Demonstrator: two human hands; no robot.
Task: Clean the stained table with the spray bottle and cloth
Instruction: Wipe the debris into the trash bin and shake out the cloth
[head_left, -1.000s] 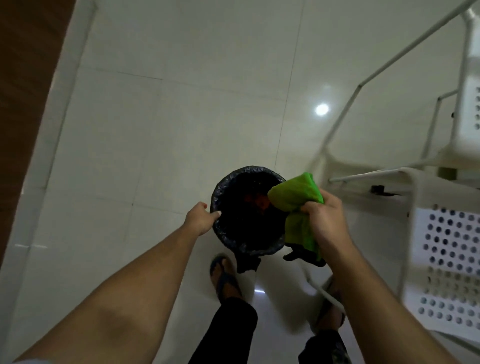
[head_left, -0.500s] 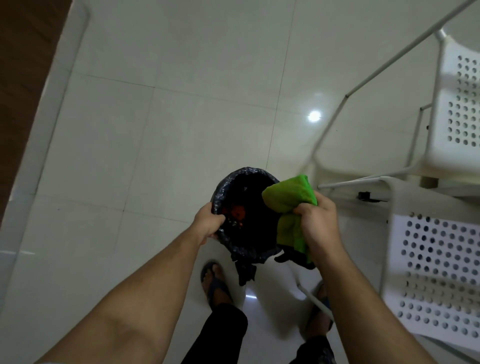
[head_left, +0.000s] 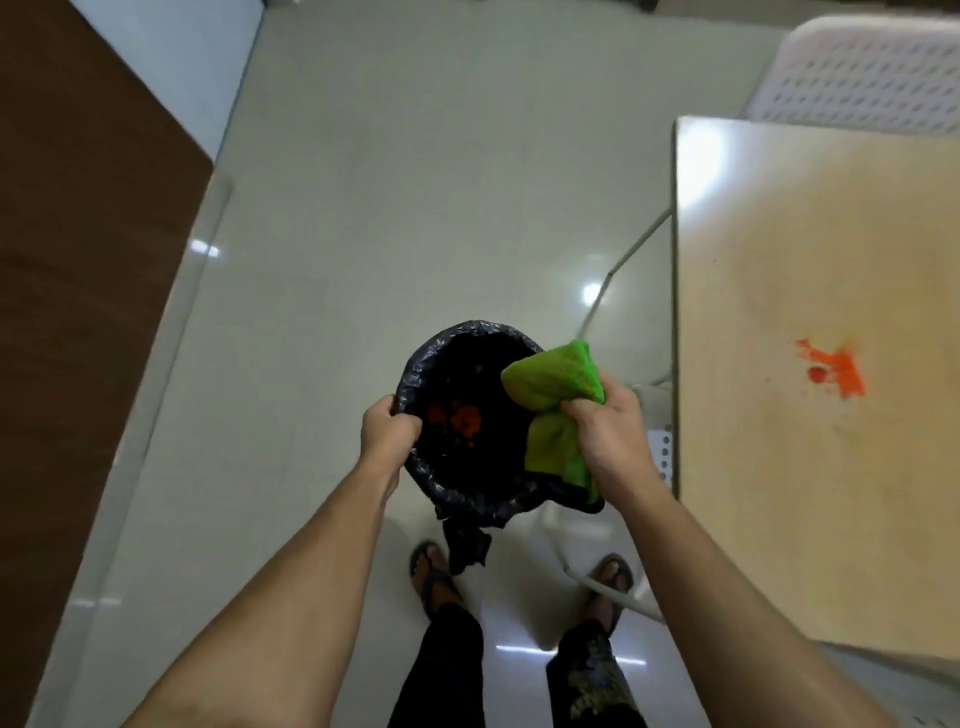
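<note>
Nearest the camera, two bare forearms reach forward over the person's legs and two sandalled feet (head_left: 434, 574) on the pale tiled floor (head_left: 415, 182). The left hand (head_left: 387, 431) grips the near-left rim of a small bin (head_left: 457, 483) lined with a black bag, its fingers curled over the edge; the left grip is clenched on that rim. A loose tail of the bag hangs below the bin toward the feet. Inside the bin, red-orange scraps (head_left: 460, 415) lie at the bottom. The right hand (head_left: 605, 441) grasps a bunched green cloth (head_left: 558, 379), fist closed round its middle, so one wad bulges above the fist and the rest hangs below. The cloth sits over the bin's right rim, partly above the opening. Just right of that hand runs the edge of the desk (head_left: 779, 493), a light top with an orange-red stain (head_left: 834, 369) well apart from the cloth. A thin white leg (head_left: 623, 265) slants down beyond the bin. Farther off, a white perforated chair (head_left: 862, 78) stands behind the desk, and a brown wooden panel (head_left: 78, 286) fills the left side.
</note>
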